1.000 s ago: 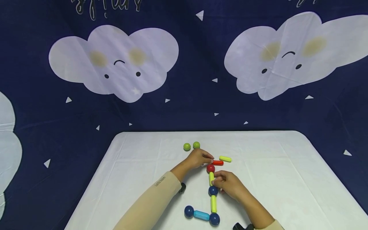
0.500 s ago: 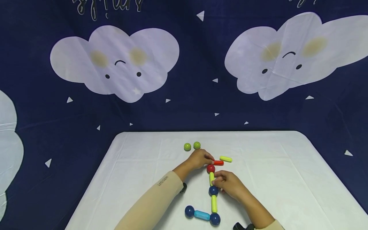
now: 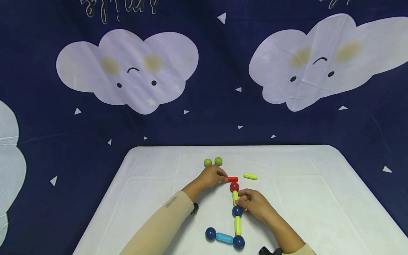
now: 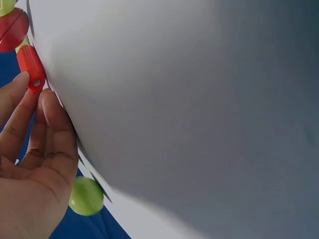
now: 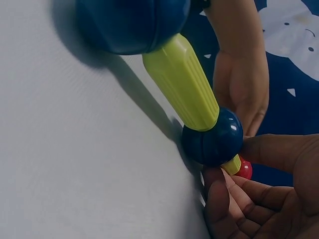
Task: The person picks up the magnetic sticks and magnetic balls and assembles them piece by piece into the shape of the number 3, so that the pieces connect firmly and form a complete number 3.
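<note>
My left hand (image 3: 211,176) pinches one end of a short red rod (image 3: 232,179) between thumb and fingers, just behind the red ball (image 3: 234,187). In the left wrist view the red rod (image 4: 30,62) shows a small round disc in its end face. Several pieces form a chain: the red ball, a yellow-green rod (image 3: 235,196), a dark blue ball (image 3: 237,211), another yellow-green rod (image 3: 238,226), a corner blue ball (image 3: 238,243), a light blue rod (image 3: 224,238) and an end blue ball (image 3: 210,234). My right hand (image 3: 255,203) pinches the upper yellow-green rod beside the middle blue ball.
Two green balls (image 3: 218,161) lie beyond my left hand. A loose yellow-green rod (image 3: 250,176) lies to the right of the red one. All this is on a white table (image 3: 296,191), with a dark blue cloud-print cloth (image 3: 223,63) behind it.
My left hand has moved left with the red rod, which is now farther from the loose yellow-green rod. My right hand and the chain stay nearly in place.
</note>
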Available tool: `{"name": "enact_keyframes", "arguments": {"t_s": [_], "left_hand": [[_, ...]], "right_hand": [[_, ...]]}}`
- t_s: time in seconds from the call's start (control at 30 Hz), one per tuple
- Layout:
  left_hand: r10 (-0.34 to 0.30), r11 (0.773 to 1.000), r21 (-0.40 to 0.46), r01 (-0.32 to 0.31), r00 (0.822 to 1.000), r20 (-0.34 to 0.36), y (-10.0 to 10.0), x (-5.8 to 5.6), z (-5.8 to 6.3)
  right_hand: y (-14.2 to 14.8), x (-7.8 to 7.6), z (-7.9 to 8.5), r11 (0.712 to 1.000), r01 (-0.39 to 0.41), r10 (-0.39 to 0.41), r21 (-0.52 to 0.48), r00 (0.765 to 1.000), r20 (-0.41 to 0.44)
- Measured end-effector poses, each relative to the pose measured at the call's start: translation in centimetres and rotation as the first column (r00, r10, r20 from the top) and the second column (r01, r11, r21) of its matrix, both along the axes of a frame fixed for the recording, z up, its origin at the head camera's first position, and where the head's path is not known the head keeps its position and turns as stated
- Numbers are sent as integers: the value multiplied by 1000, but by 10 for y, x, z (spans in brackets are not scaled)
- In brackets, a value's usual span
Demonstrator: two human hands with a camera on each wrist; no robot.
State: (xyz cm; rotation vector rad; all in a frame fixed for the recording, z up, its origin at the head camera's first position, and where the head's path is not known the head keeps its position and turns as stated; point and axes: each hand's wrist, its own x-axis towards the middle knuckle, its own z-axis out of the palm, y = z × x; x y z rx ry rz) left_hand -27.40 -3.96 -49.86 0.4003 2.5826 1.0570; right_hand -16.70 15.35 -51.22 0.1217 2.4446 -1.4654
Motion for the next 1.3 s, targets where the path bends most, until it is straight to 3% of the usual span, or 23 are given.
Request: {"name": "enact_keyframes", "arguments": {"t_s": [0.43, 0.73, 0.97, 1.3], "left_hand": [[23, 999, 35, -23, 1000, 2, -25, 7, -2], [46, 998, 43, -47, 999, 14, -37, 22, -3], [67, 996, 64, -68, 997, 23, -41, 29, -3], [50, 996, 74, -51, 999, 11, -41, 29, -1]], "right_hand": [[2, -3, 1, 999, 25, -25, 29, 999, -21], [3, -2, 3, 999, 4, -3, 36, 999, -33], [4, -4, 4, 998, -6, 8, 59, 1000, -22], [2, -5, 6, 998, -16, 17, 66, 1000, -24]]}}
